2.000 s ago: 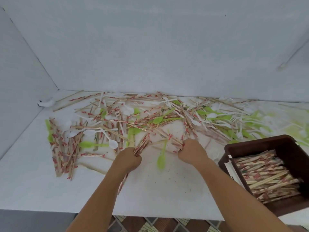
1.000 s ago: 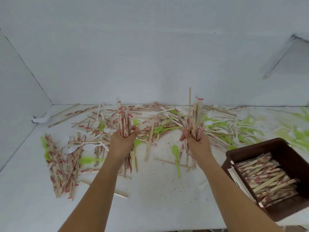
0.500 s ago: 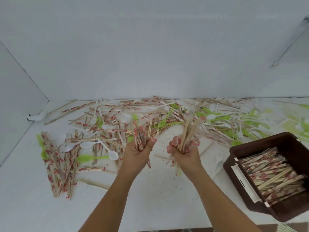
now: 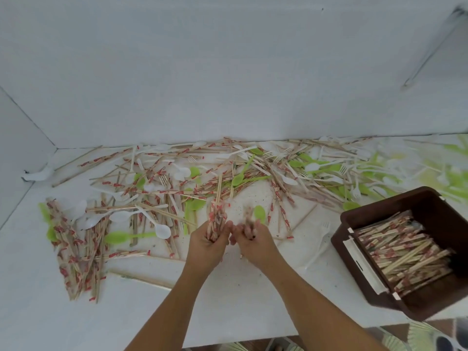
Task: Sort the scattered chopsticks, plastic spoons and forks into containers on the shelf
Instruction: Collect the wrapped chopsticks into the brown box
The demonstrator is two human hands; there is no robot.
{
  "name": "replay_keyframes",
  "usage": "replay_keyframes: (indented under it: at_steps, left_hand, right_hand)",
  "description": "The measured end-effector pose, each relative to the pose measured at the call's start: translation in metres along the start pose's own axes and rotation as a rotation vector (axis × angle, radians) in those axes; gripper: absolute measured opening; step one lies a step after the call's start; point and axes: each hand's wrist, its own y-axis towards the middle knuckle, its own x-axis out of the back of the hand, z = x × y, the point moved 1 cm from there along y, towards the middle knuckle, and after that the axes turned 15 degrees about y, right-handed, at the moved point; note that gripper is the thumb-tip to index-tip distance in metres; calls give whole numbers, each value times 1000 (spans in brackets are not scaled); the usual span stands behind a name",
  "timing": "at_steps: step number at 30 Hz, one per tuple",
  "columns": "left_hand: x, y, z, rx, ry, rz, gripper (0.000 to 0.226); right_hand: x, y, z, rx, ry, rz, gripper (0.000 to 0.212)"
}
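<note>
Clutching chopsticks, you are gripping an upright bundle in your left hand and a blurred bundle in your right hand, both grips clamped, left of the brown container. Your right hand is nearer it, and a white fork is lying between.

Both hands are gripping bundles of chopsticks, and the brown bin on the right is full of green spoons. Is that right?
Not quite. The head view shows the brown bin packed with wrapped chopsticks, not green spoons. The rest stands: the left hand grips the left bundle and the right hand grips the right bundle.
</note>
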Motion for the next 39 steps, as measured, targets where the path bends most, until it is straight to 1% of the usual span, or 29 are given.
replay_keyframes:
  at_steps: [1, 2, 3, 4, 5, 7, 10, 12, 14, 15, 16, 17, 18, 19, 20, 21, 22, 23, 24, 26, 28, 29, 31, 32, 33, 34, 35, 37, 39]
  left_hand:
    - [1, 0, -2, 32, -10, -6, 39]
    - [2, 1, -6, 74, -18, -13, 43]
    - [3, 2, -11, 116, -27, -15, 49]
    - [6, 3, -19, 150, -37, -14, 55]
    - [7, 4, -30, 167, -41, -1, 58]
    - [8, 6, -60, 155, -28, 79, 60]
    - [-1, 11, -119, 42, 38, 249, 67]
    - [-17, 13, -162, -63, 140, 336, 62]
    - [-43, 15, -201, -170, 245, 453, 44]
    - [-59, 16, -220, -212, 296, 516, 34]
    - [-77, 17, -236, -249, 350, 568, 24]
    - [-92, 20, -249, -279, 411, 611, 14]
    - [-110, 21, -262, -306, 484, 647, 7]
    - [-128, 24, -271, -335, 566, 681, 10]
    - [-149, 25, -280, -365, 654, 720, 23]
    - [-168, 28, -284, -384, 732, 763, 40]
    - [-191, 28, -289, -386, 784, 809, 54]
    - [-209, 28, -288, -388, 821, 847, 61]
    - [-226, 25, -288, -395, 851, 876, 61]
    - [-262, 19, -284, -395, 900, 909, 47]
    - [-287, 14, -274, -373, 936, 913, 24]
    - [-295, 12, -268, -366, 960, 911, 17]
    - [-304, 9, -251, -345, 987, 909, 21]
    - [-305, 7, -245, -330, 973, 911, 31]
    - [-306, 6, -238, -324, 957, 906, 46]
    - [-305, 4, -234, -327, 943, 891, 59]
    - [-305, 2, -232, -334, 944, 865, 64]
    - [-307, -4, -229, -371, 940, 784, 58]
    - [-310, -9, -222, -370, 955, 750, 53]
  right_hand:
    - [-4, -2, 3, -4, 3, 3, 40]
    - [-7, -5, 10, 2, 10, -20, 50]
    - [-8, -11, 21, 15, 23, -70, 61]
    - [-5, -17, 35, 29, 42, -134, 67]
    - [1, -25, 50, 49, 71, -202, 66]
    - [27, -46, 82, 113, 112, -314, 56]
    - [97, -84, 140, 319, 38, -379, 48]
    - [165, -99, 167, 370, -156, -408, 49]
    - [240, -106, 184, 374, -479, -411, 49]
    - [277, -110, 190, 370, -687, -389, 41]
    - [310, -112, 191, 353, -914, -328, 29]
    - [335, -111, 189, 297, -1130, -241, 15]
    - [354, -112, 187, 193, -1300, -163, 6]
    - [367, -110, 180, 94, -1413, -82, 5]
    - [376, -107, 171, 31, -1495, -6, 12]
    - [378, -103, 160, 17, -1527, 86, 17]
    - [381, -98, 146, 10, -1551, 183, 21]
    - [375, -93, 132, 22, -1552, 269, 22]
    - [371, -90, 119, 28, -1540, 344, 23]
    - [374, -85, 94, 1, -1402, 454, 34]
    - [386, -79, 74, -134, -1199, 539, 53]
    - [392, -77, 68, -161, -1116, 564, 59]
    - [406, -75, 63, -113, -1043, 570, 61]
    - [414, -73, 61, -86, -1034, 560, 59]
    - [420, -72, 58, -79, -1034, 546, 55]
    - [426, -70, 54, -95, -1044, 534, 51]
    - [432, -68, 51, -104, -1055, 534, 49]
    - [440, -64, 44, -84, -1073, 503, 47]
    - [442, -62, 41, 6, -1124, 414, 44]
